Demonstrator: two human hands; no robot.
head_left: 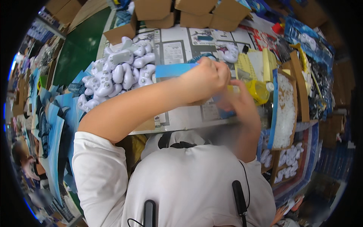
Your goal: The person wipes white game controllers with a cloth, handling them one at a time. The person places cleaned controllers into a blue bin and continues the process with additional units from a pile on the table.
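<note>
The left hand (208,78) is curling its fingers into a fist over the worktop (185,116), right at the end of a flat blue strip (173,70); the fingers are hiding whether they are clamping on it. The right hand (244,101) is reaching up just beside it, blurring, so whether its fingers are gripping anything cannot be told. The blue strip is lying to the left of the left hand, pointing toward a heap of white game controllers (121,56).

The left forearm (136,99) is crossing in front of the heap and covering its near edge. A yellow bottle (259,93) with a white cap is crowding the right hand's outer side. Beyond the hands, one loose controller (230,53) is lying near yellow pads (245,67). Open cardboard boxes (194,14) are lining the far edge, and a blue-edged cardboard box (284,109) is standing to the right of the bottle. Below that box, more white controllers (290,159) are filling another container. Blue cardboard sheets (53,130) are stacking up at the left.
</note>
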